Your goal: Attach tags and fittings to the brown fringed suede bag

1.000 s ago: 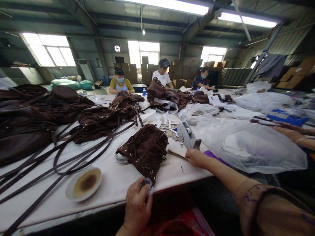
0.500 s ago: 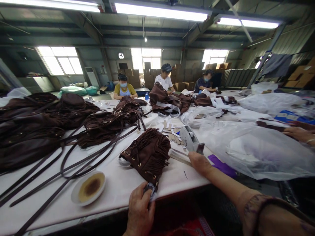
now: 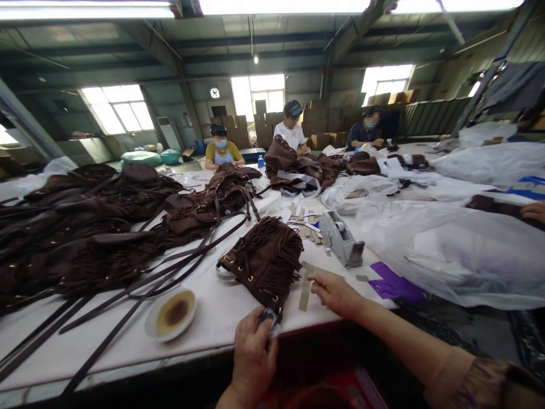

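Note:
A dark brown fringed bag (image 3: 266, 258) with gold eyelets lies on the white-covered table. At the front edge, my left hand (image 3: 255, 352) is closed around a bunched grey plastic wrap (image 3: 271, 322) beside the bag's lower corner. To the right of the bag, my right hand (image 3: 334, 292) hovers by a tan strip (image 3: 305, 291), fingers curled and a little apart; I cannot make out anything between them. Behind that hand stands a grey tape dispenser (image 3: 342, 240). Short tan and white strips (image 3: 307, 225) lie scattered beyond the bag.
A white dish (image 3: 171, 316) of brown-stained yellow material sits front left. Brown bags (image 3: 97, 244) and long straps pile up at left. Clear plastic (image 3: 443, 255) and purple material (image 3: 394, 282) lie at right. Several people sit across the table; another person's hand (image 3: 534, 211) shows far right.
My right hand has come away from beside the tape dispenser, moving nearer the table's front edge. The tan strip beside it now lies angled differently. The whole view has shifted slightly.

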Demonstrator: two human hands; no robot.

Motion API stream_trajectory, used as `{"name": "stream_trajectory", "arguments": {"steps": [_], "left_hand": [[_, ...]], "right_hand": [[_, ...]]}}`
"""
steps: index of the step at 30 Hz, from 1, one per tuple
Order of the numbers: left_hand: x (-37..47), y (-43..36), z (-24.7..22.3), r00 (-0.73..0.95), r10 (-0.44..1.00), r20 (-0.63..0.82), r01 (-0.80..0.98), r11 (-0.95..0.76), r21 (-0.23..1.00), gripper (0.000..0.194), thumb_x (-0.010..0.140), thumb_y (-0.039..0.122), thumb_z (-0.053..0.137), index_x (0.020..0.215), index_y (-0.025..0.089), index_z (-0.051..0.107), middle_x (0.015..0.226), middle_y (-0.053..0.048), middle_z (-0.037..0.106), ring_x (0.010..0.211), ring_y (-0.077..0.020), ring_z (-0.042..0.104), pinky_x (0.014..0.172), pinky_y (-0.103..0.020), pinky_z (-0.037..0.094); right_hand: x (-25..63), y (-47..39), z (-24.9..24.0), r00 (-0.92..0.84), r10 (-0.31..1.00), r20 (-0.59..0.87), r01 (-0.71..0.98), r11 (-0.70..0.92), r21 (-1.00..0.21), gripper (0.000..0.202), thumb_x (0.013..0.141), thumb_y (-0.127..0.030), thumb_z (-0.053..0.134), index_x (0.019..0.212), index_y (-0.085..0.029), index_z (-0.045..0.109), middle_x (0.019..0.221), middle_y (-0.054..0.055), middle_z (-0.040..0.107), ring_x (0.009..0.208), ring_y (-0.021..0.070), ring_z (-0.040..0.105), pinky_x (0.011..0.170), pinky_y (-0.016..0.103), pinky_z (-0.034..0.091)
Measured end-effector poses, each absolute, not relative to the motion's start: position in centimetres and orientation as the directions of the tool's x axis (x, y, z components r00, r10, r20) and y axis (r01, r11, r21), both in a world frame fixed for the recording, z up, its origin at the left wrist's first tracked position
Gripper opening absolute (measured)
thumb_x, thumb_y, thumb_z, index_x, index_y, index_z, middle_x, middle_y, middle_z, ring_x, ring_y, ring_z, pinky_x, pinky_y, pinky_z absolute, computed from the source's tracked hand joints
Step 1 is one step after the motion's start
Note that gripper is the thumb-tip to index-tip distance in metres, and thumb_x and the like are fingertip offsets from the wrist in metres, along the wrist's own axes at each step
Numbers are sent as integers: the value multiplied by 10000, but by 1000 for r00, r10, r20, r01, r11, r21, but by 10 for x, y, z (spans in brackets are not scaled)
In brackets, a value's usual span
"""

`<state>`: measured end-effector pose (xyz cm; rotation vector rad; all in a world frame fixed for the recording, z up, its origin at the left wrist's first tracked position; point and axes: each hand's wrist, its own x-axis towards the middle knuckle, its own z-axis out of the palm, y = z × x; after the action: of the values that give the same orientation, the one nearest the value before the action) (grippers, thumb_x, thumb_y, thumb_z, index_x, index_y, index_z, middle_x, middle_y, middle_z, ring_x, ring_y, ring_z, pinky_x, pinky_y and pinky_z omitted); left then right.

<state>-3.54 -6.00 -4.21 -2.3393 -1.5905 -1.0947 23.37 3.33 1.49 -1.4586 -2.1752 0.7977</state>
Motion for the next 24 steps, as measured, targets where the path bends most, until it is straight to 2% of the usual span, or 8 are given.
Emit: {"name": "stream_trajectory", "arguments": {"steps": [2, 4, 6, 8, 13, 17, 21, 24], "left_hand": [[-35, -61, -42, 186, 771, 610, 846, -441, 300, 284, 816, 108, 563, 1074, 181, 656, 1237, -163, 572, 1107, -315, 569, 915, -506, 536], [-34, -61, -41, 178, 773, 609, 845, -437, 307, 288, 813, 105, 564, 1074, 183, 656, 1237, -161, 574, 1108, -314, 570, 920, -502, 533], [-34, -61, -40, 175, 776, 606, 845, -434, 312, 291, 811, 102, 566, 1076, 184, 656, 1234, -160, 576, 1105, -313, 572, 922, -499, 530], [-34, -61, -38, 179, 784, 594, 843, -433, 317, 299, 808, 97, 568, 1081, 184, 656, 1234, -158, 577, 1106, -312, 572, 926, -497, 526], [-33, -63, -33, 194, 809, 554, 840, -429, 332, 289, 830, 102, 560, 1092, 183, 649, 1239, -159, 571, 1113, -307, 564, 937, -494, 518], [-31, -65, -30, 184, 817, 547, 846, -415, 335, 274, 837, 102, 559, 1084, 178, 649, 1243, -162, 566, 1115, -312, 557, 938, -503, 516], [-29, -67, -30, 174, 824, 540, 847, -404, 345, 291, 830, 86, 553, 1095, 167, 642, 1257, -169, 560, 1130, -319, 546, 953, -517, 506], [-27, -68, -31, 154, 829, 537, 845, -393, 363, 311, 804, 60, 550, 1083, 160, 646, 1250, -171, 566, 1132, -323, 544, 961, -526, 497]], "right_hand": [[245, 49, 16, -442, 888, 122, 764, 445, -467, 379, 884, -145, 491, 1226, -188, 648, 1035, 103, 683, 944, 223, 633, 857, 329, 485], [251, 61, 17, -553, 824, 122, 773, 562, -294, 429, 855, -99, 526, 1245, -229, 647, 1170, 113, 635, 1057, 247, 581, 936, 372, 445], [249, 67, 17, -633, 771, 72, 748, 633, -201, 398, 858, -133, 581, 1220, -277, 664, 1240, 100, 599, 1109, 270, 539, 961, 410, 419], [241, 70, 17, -665, 746, 33, 733, 661, -158, 305, 866, -196, 627, 1149, -289, 693, 1247, 92, 587, 1142, 292, 510, 961, 435, 403], [224, 72, 22, -682, 731, -30, 727, 673, -134, 196, 834, -158, 649, 1017, -209, 697, 1164, 109, 615, 1166, 305, 498, 916, 415, 412], [225, 71, 27, -673, 739, -41, 736, 663, -139, 118, 792, -118, 636, 891, -163, 680, 1103, 122, 637, 1086, 295, 546, 869, 385, 425], [234, 55, 13, -642, 766, 27, 742, 631, -227, 104, 803, -103, 572, 833, -162, 652, 945, 101, 654, 918, 245, 590, 818, 353, 441], [238, 28, 1, -579, 802, 147, 729, 590, -348, 205, 880, -115, 478, 979, -146, 655, 941, 114, 672, 924, 247, 609, 842, 367, 455]]}}
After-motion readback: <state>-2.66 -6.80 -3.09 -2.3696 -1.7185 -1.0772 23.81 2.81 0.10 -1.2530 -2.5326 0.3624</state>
